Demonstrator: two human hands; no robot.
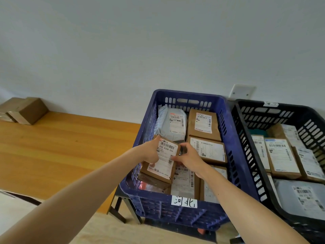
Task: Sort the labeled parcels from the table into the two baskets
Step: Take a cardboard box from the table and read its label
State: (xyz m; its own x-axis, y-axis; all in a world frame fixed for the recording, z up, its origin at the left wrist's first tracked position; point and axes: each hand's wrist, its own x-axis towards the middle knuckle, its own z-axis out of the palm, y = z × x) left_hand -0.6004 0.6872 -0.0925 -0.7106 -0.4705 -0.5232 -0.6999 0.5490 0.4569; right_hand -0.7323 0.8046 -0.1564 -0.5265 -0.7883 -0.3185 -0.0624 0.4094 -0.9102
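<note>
Plain white wall backs a wooden table with a blue basket and a black basket to its right. Both hands hold a brown cardboard parcel, tilted, over the blue basket's near left corner. The left hand grips its left edge with curled fingers; the right hand pinches its right edge, thumb on the white label.

The parcel looks small, stiff and probably light. Its label is likely slick, so the bare cardboard edges give the surer hold.

The parcel's underside is hidden, and what lies beneath it is only partly seen. The smaller label print is too small to read. The black basket is cut off at the right, and its tag is blurred. Brown boxes at the table's far left edge run out of frame.
</note>
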